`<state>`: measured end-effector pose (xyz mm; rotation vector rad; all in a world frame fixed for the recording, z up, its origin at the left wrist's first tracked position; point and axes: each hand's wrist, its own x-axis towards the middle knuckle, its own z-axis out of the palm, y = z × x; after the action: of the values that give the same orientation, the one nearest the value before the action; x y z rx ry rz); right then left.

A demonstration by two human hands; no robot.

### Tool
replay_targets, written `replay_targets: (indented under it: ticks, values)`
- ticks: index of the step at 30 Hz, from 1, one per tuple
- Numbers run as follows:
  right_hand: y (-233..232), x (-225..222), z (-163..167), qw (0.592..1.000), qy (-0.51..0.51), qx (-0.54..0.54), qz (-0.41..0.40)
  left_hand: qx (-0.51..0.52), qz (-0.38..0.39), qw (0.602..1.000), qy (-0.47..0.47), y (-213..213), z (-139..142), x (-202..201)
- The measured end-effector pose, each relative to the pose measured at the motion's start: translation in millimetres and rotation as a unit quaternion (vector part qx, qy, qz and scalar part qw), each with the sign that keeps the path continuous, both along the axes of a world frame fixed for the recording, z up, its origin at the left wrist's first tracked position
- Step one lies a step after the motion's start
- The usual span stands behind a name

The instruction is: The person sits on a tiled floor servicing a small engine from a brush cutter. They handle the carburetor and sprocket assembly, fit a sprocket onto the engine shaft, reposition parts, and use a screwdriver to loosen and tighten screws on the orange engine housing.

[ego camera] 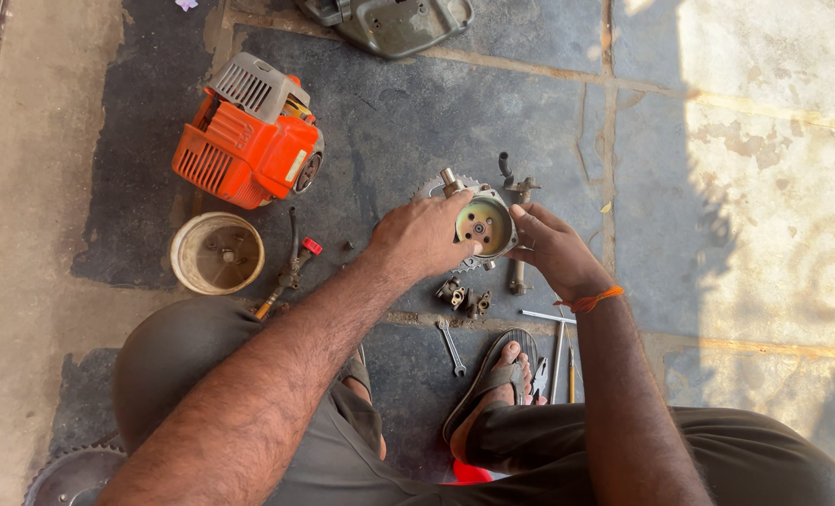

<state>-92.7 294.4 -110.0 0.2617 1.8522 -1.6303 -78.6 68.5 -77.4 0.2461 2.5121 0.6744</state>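
Observation:
Both my hands hold a round metal cup-shaped part [485, 223] with a short shaft sticking out at its upper left. My left hand [424, 234] grips its left side. My right hand [553, 248], with an orange thread at the wrist, holds its right edge with the fingertips. A toothed saw blade [428, 188] lies on the floor just behind the part, mostly hidden. A small metal block [463, 297] lies below my hands.
An orange and grey small engine [249, 136] lies at upper left, a cream bowl [217, 253] below it. A red-tipped tool [291, 267], a wrench [451, 347], rods [556, 342], a grey cover [389, 23] and my sandalled foot [497, 379] are on the stone floor.

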Motion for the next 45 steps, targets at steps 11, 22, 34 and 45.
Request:
replay_targets:
  ticks: [11, 22, 34, 45]
  values:
    - [6.4, -2.2, 5.6, 0.999, -0.001, -0.030, 0.026, 0.035, 0.013, 0.998, 0.046, 2.5, -16.0, 1.1]
    - [-2.0, -4.5, -3.3, 1.000, -0.005, 0.005, -0.020, -0.027, -0.020, 0.999, 0.040, 3.3, 9.3, 4.5]
    - [8.9, -3.1, -3.0, 0.999, -0.007, -0.054, 0.001, 0.000, -0.009, 0.999, 0.039, 0.3, -22.4, 0.5]
    - [-1.6, -1.2, 0.5, 1.000, 0.004, -0.021, -0.016, -0.022, -0.010, 0.999, 0.047, 5.1, 3.5, 5.6]
